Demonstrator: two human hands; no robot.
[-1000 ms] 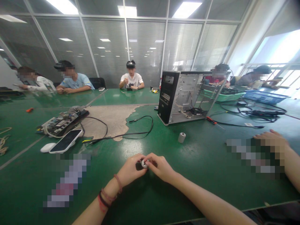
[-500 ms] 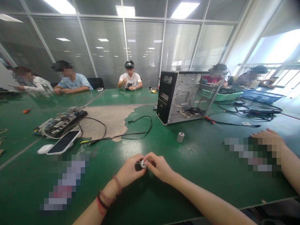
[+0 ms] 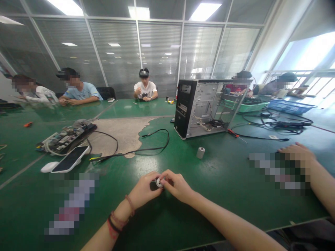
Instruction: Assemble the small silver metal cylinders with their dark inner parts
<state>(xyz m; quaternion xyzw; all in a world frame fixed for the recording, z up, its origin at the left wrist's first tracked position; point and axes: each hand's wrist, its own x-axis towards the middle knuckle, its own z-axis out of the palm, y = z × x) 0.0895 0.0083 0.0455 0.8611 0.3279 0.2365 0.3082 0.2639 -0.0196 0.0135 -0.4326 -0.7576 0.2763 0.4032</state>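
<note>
My left hand (image 3: 143, 190) and my right hand (image 3: 177, 185) meet low over the green table (image 3: 225, 181). Between their fingertips they pinch a small round silver part with a dark body (image 3: 158, 182). Most of the part is hidden by the fingers. Red and black bands circle my left wrist. A small grey cylinder (image 3: 200, 152) stands on the table beyond my right hand.
An open computer case (image 3: 201, 106) stands at the back right. A circuit board (image 3: 64, 136), a phone (image 3: 69, 159), a white case (image 3: 48, 166) and black cables (image 3: 146, 148) lie left. Another person's hand (image 3: 298, 155) rests at the right. Several people sit at the far side.
My hands stay together on the small part, with only slight finger movement. The view has shifted a little.
</note>
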